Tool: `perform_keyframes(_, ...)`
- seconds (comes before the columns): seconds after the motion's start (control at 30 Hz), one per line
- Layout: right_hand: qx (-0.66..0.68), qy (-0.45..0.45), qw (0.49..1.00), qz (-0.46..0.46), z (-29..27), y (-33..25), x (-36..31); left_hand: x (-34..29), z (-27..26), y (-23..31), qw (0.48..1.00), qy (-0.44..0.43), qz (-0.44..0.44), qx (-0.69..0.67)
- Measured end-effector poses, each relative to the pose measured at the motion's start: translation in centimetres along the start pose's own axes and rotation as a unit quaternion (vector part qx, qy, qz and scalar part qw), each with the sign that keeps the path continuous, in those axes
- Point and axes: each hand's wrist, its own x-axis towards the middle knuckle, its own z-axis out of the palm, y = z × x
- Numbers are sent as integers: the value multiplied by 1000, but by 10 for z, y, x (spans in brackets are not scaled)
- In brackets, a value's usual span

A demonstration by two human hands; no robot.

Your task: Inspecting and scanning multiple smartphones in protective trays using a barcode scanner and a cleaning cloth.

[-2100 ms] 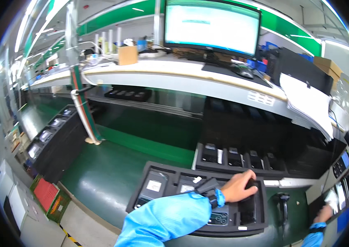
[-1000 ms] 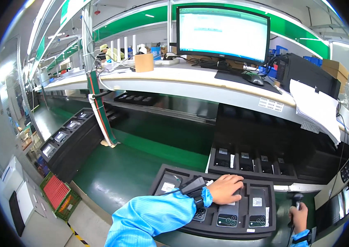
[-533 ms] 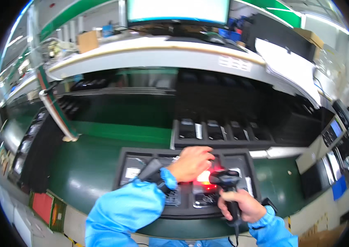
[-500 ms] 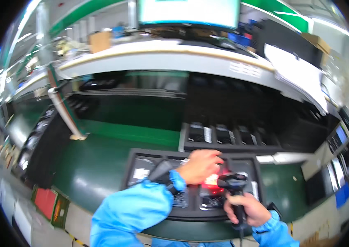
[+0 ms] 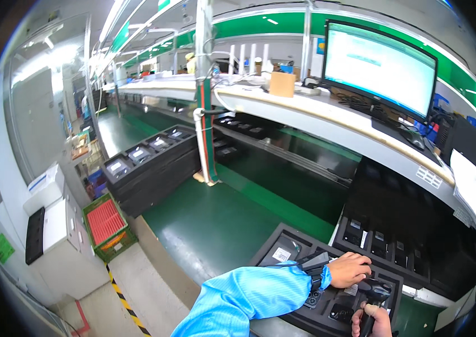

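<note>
My right hand (image 5: 374, 321) is wrapped round the handle of a black handheld barcode scanner (image 5: 376, 288). The scanner's head hangs over the right part of a black foam tray (image 5: 311, 239). My left hand (image 5: 350, 271) lies palm down across the tray's middle, fingers loosely bent, with nothing visible in it; its fingertips are close to the scanner. Dark phone-like devices sit in the tray's compartments, one with a white label (image 5: 281, 254) at the far left. Another device (image 5: 341, 312) shows below my left hand. My left sleeve and wrist strap hide part of the tray.
Behind the tray are stacked black trays (image 5: 381, 244) holding similar devices. A monitor (image 5: 381, 67) stands on the raised shelf. A post (image 5: 204, 135) rises from the green bench (image 5: 221, 213). More trays (image 5: 153, 151) and a green crate (image 5: 106, 224) with red contents are at left.
My view has turned left, so tray and hands appear farther right and lower. Red scanner light lit the tray earlier; it no longer shows. The scanner stays in my right hand.
</note>
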Motion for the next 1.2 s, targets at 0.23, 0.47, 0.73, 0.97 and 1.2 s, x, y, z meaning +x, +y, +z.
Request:
perform_keyframes(0.23,-144,106,980,-92,-35,-19,-46,-2,28,-14,990,121,50,61)
perform_keyframes(0.47,-183,417,884,-109,-200,19,-71,0,34,-11,990,129,27,50)
perform_keyframes(0.73,-268,506,818,-55,-262,63,-48,1,-4,14,991,77,-44,-97)
perform_keyframes(0.97,-301,501,806,-87,-279,63,-29,3,-15,11,986,59,-80,-135)
perform_keyframes(1.2,-322,493,806,-60,-244,46,-32,3,-18,15,985,56,-83,-139)
